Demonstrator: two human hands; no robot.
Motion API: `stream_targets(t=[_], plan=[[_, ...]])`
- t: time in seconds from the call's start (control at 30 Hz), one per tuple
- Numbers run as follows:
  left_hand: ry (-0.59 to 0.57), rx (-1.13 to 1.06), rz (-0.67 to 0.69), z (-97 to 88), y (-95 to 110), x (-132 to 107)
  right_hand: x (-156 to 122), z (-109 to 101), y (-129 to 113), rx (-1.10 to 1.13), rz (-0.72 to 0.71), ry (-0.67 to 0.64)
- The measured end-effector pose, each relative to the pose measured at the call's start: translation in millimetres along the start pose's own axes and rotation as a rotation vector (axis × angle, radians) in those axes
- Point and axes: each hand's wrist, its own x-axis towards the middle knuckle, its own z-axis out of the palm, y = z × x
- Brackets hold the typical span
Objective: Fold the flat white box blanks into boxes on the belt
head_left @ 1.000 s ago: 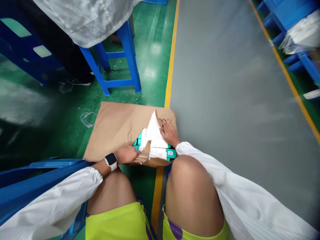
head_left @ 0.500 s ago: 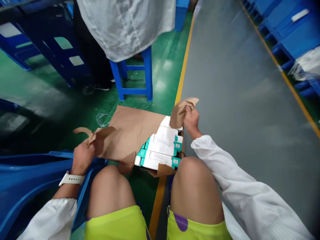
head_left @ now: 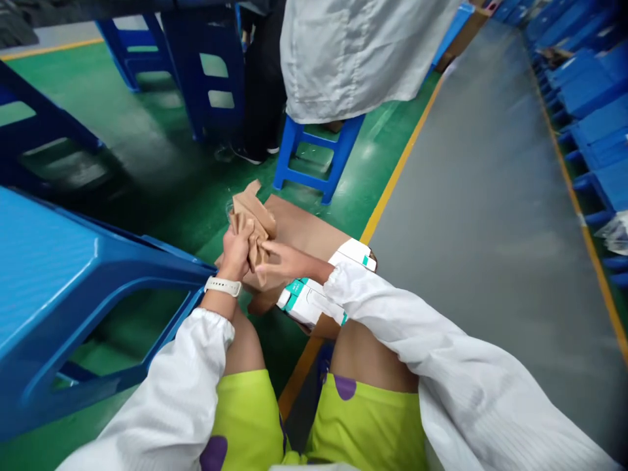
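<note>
My left hand [head_left: 235,254], with a white-strapped watch [head_left: 223,286] on its wrist, grips a crumpled wad of brown kraft paper [head_left: 252,226]. My right hand [head_left: 289,261] reaches across from the right, its fingers pressed against the same wad. Below them lies a brown kraft-paper wrapping [head_left: 304,229] on a carton. White boxes with teal ends [head_left: 304,302] show beneath my right forearm, which hides most of them. Another white box [head_left: 353,254] shows beyond the sleeve.
A large blue plastic stool [head_left: 63,288] fills the left foreground. A small blue stool [head_left: 318,157] stands ahead, beside a person in a white coat [head_left: 363,59]. A yellow line [head_left: 402,157] edges a grey aisle. Blue crates [head_left: 589,104] line the right.
My hands have come together from opposite sides, and the torn paper is now bunched into one wad. The view has turned, and my right forearm now covers most of the boxes.
</note>
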Motion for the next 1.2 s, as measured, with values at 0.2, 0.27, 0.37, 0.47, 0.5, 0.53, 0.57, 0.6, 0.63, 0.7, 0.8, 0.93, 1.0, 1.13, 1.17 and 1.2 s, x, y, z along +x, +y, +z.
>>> stream_targets(t=[0.2,0.27,0.37,0.47,0.5,0.53,0.57,0.6,0.63,0.7,0.8,0.93,1.0,1.13,1.17,1.2], plan=[[0.310,0.337,0.236,-27.2,14.9,19.9,-33.6,34.3,74.3,-0.201,-0.136,-0.196],[0.298,0.406,0.259,-28.6,12.6,19.6,-36.6,52.0,92.8,-0.289,-0.200,-0.278],[0.250,0.470,0.292,-29.6,7.3,18.7,-29.8,70.2,110.8,-0.393,-0.312,-0.364],[0.210,0.508,0.322,-34.6,5.3,20.4,-20.5,74.8,120.2,-0.447,-0.422,-0.411],[0.199,0.517,0.330,-37.5,5.7,21.2,-18.6,74.2,122.1,-0.455,-0.455,-0.418],[0.188,0.527,0.337,-40.9,6.4,21.9,-17.6,73.2,123.6,-0.457,-0.487,-0.424],[0.177,0.538,0.343,-44.6,7.5,22.3,-17.4,72.0,124.8,-0.454,-0.519,-0.428],[0.167,0.550,0.349,-48.1,8.8,22.4,-17.9,70.9,125.6,-0.445,-0.548,-0.431],[0.156,0.563,0.353,-51.3,10.0,22.0,-19.1,70.1,126.1,-0.433,-0.573,-0.434],[0.135,0.587,0.357,-55.2,11.9,20.2,-23.3,69.8,126.0,-0.401,-0.602,-0.438],[0.099,0.599,0.355,-52.0,12.5,16.4,-32.5,72.8,122.1,-0.350,-0.578,-0.443],[0.028,0.574,0.349,-36.7,10.4,11.9,-40.9,79.2,112.2,-0.282,-0.419,-0.414],[-0.003,0.556,0.340,-29.8,10.0,9.3,-38.7,83.2,106.8,-0.218,-0.328,-0.381],[-0.024,0.526,0.336,-22.2,13.3,1.5,-21.6,95.5,91.3,0.029,-0.172,-0.265],[-0.022,0.524,0.337,-21.1,15.0,-1.0,-15.8,98.7,85.7,0.112,-0.126,-0.217],[-0.020,0.524,0.337,-20.0,17.0,-3.8,-9.8,100.8,79.6,0.201,-0.073,-0.159]])
